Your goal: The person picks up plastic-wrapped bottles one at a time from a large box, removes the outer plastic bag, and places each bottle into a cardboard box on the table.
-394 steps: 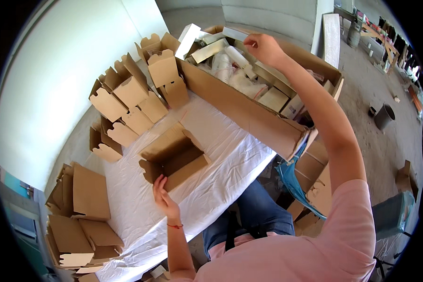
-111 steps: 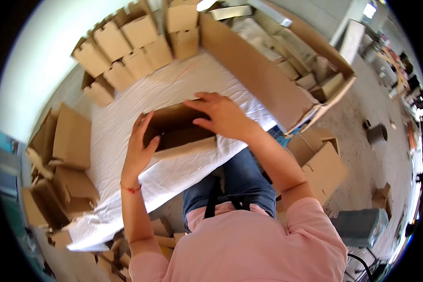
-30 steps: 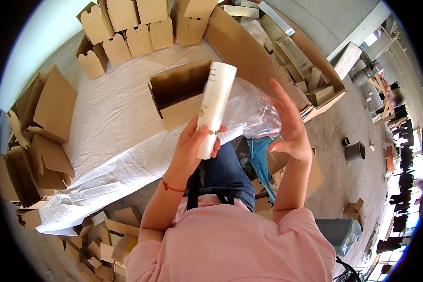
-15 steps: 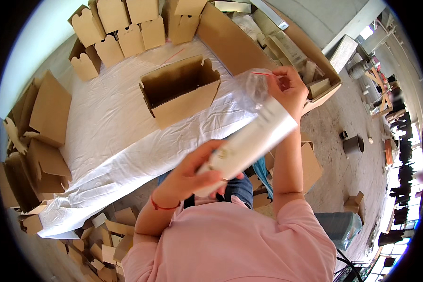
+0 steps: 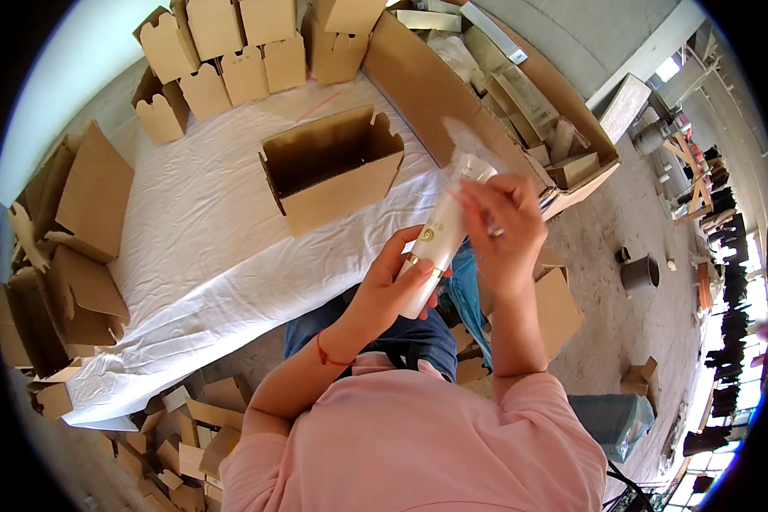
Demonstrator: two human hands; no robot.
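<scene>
A slim white bottle [image 5: 438, 232] with a gold band and gold emblem is tilted over my lap, its far end up to the right. My left hand [image 5: 382, 286] is closed around its lower part. Around the bottle's far end hangs a clear plastic bag [image 5: 468, 143], crumpled and see-through. My right hand [image 5: 508, 226] is at that end, fingers bent and pinched at the bag, with a reddish strip by the fingertips; motion smears them. Beyond my hands an open cardboard box [image 5: 341, 200] stands on the white-covered table [image 5: 196, 222].
A large carton [image 5: 427, 77] with several small boxes and plastic-wrapped items stands at the back right. Several cardboard boxes [image 5: 243, 75] line the far edge; others [image 5: 90, 200] stand at left. Cardboard pieces [image 5: 192, 427] lie below the table. A dark bucket [image 5: 640, 271] stands on the floor.
The bottle has turned steeper and come into sharper view, its far end now inside the plastic bag. My right hand has moved down and nearer along it.
</scene>
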